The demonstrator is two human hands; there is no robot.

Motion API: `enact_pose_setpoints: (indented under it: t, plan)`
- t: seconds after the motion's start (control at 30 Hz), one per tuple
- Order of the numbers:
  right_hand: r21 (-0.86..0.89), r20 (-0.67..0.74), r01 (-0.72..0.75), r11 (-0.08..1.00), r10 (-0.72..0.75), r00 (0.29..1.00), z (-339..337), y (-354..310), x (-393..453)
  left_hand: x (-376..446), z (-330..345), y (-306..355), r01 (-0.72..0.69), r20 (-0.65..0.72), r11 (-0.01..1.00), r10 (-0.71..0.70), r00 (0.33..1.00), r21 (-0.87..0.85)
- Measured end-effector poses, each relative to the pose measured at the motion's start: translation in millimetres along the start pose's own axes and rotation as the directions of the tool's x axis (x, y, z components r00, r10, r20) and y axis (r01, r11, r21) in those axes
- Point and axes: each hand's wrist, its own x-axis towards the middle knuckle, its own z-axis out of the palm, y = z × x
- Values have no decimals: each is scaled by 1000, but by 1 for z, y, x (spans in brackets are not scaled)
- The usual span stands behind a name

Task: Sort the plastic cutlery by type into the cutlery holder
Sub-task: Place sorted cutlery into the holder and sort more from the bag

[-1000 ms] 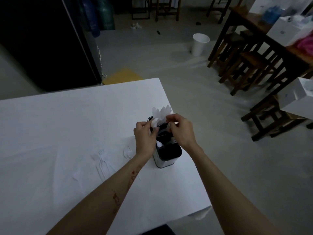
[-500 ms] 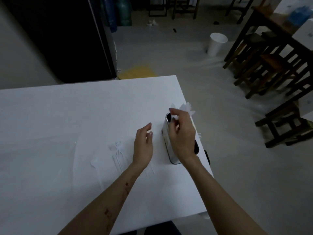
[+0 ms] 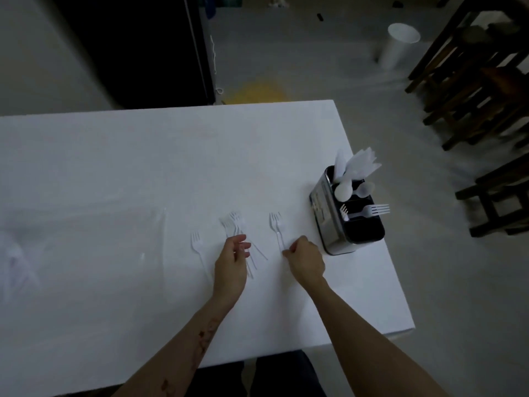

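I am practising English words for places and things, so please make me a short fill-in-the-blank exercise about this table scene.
1. The cutlery holder stands near the ____ edge of the white table.
2. The loose cutlery on the table is all ____.
3. The right hand pinches the handle of a ____.
4. Behind the spoons, the holder's far compartment holds ____.

Missing words: right; forks; fork; napkins

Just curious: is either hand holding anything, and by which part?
The right hand pinches a fork by its handle end. The left hand holds nothing.
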Motion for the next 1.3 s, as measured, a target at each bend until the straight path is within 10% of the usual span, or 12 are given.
enact_pose_setpoints:
  t: [0.27,0.43,0.6,0.8,0.9,1.03,1.17,1.3]
  plan:
    - [124,-165,155,980,-134,977,-6,-1,-20,4,-1,4,122,129,992,-116,985,-43]
    - [445,191,272,853,-388,902,-12,-9,-34,20,7,22,373,299,893,-295,908,-252]
    - [171,-164,98,980,-70,984,8,5,-20,20,-4,24,384,175,798,-342,923,-464]
    - [-105,-149,119,987,-133,980,13,10,-13,11,-18,3,424,92,730,-448,889,-536]
    - [134,-166,246,960,-223,961,11,7,-19,8,-23,-4,421,79,726,-455,887,-544]
    - [479,159,299,825,-416,895,12,-17,-39,9,-28,-6,428,165,659,-423,891,-619]
    - [498,331,255,829,-453,828,30,-39,-50,6,-35,-2,399,153,628,-409,900,-668]
    - [404,219,281,871,-390,894,48,-57,-56,9,-55,-13,293,-155,735,-474,867,-612]
